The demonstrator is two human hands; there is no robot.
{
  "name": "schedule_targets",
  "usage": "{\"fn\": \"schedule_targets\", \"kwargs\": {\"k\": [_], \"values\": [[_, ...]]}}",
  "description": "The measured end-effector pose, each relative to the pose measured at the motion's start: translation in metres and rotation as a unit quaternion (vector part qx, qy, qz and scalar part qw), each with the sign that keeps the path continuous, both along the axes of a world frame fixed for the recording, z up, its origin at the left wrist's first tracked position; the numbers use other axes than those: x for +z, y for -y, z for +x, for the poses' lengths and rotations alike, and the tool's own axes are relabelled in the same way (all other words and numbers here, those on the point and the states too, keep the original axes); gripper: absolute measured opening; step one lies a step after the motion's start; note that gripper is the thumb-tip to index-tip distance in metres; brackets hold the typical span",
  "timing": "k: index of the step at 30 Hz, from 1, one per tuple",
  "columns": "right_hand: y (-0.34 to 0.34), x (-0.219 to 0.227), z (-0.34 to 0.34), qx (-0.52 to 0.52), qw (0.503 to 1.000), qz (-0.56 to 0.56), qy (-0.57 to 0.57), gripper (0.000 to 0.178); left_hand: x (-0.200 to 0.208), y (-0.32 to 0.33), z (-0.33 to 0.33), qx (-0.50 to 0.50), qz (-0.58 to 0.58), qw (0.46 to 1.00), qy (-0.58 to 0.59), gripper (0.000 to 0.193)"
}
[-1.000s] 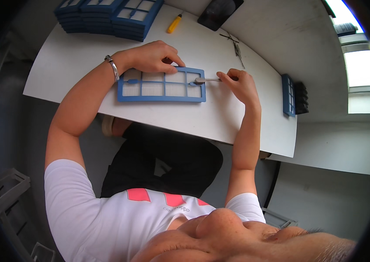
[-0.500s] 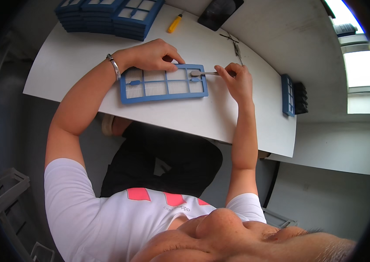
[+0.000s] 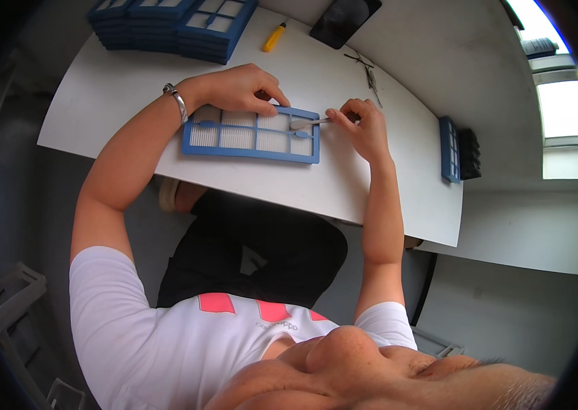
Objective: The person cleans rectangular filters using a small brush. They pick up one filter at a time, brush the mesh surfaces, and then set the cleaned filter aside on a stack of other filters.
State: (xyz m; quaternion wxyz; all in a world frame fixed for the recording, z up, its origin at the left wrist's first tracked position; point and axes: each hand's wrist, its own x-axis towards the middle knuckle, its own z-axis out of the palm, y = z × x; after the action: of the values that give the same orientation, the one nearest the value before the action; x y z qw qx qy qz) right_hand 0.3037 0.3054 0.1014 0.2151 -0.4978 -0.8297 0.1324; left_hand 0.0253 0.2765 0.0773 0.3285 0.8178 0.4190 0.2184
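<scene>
A rectangular air filter with a blue frame and white pleats lies flat on the white table in front of me. My left hand grips its far edge, thumb on the pleats and fingers curled at the rim. Between the thumb and fingers of my right hand is a slim spoon-like tool. Its pale oval head touches the filter's right end, near a small blue tab. Most of the tool's handle is hidden in my grip.
Stacks of blue-framed filters stand at the far left. Beyond my hands lie a yellow-handled tool, a black tablet-like slab and thin dark metal tools. Another blue filter and black parts stand at the right edge.
The filter has turned slightly clockwise and shifted a little left. My right hand and the tool have moved left and slightly downward. The left hand has hardly moved.
</scene>
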Motion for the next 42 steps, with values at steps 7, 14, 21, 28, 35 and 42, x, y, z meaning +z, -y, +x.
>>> {"fn": "schedule_targets", "kwargs": {"k": [7, 14, 21, 28, 35, 42], "values": [[-0.008, -0.004, 0.004, 0.010, 0.999, 0.040, -0.019, 0.036, -0.001, -0.002, -0.001, -0.002, -0.001, 1.000, -0.003, 0.036], [-0.008, -0.002, -0.001, 0.005, 0.999, 0.034, -0.017, 0.035, 0.004, -0.005, -0.003, -0.019, -0.010, 1.000, -0.009, 0.036], [0.003, -0.010, -0.006, 0.067, 0.995, -0.045, -0.056, 0.033, 0.000, -0.002, -0.004, -0.025, -0.003, 1.000, 0.006, 0.036], [0.001, -0.008, -0.006, 0.026, 0.996, 0.080, -0.041, 0.034, 0.004, 0.001, -0.001, -0.005, -0.014, 1.000, -0.024, 0.035], [0.005, -0.009, -0.012, -0.006, 0.997, 0.056, -0.045, 0.033, 0.001, 0.000, 0.000, 0.009, -0.013, 0.999, -0.043, 0.036], [0.004, -0.010, -0.012, 0.066, 0.994, 0.087, -0.014, 0.033, -0.001, -0.002, 0.000, -0.004, -0.003, 1.000, -0.022, 0.036]]}}
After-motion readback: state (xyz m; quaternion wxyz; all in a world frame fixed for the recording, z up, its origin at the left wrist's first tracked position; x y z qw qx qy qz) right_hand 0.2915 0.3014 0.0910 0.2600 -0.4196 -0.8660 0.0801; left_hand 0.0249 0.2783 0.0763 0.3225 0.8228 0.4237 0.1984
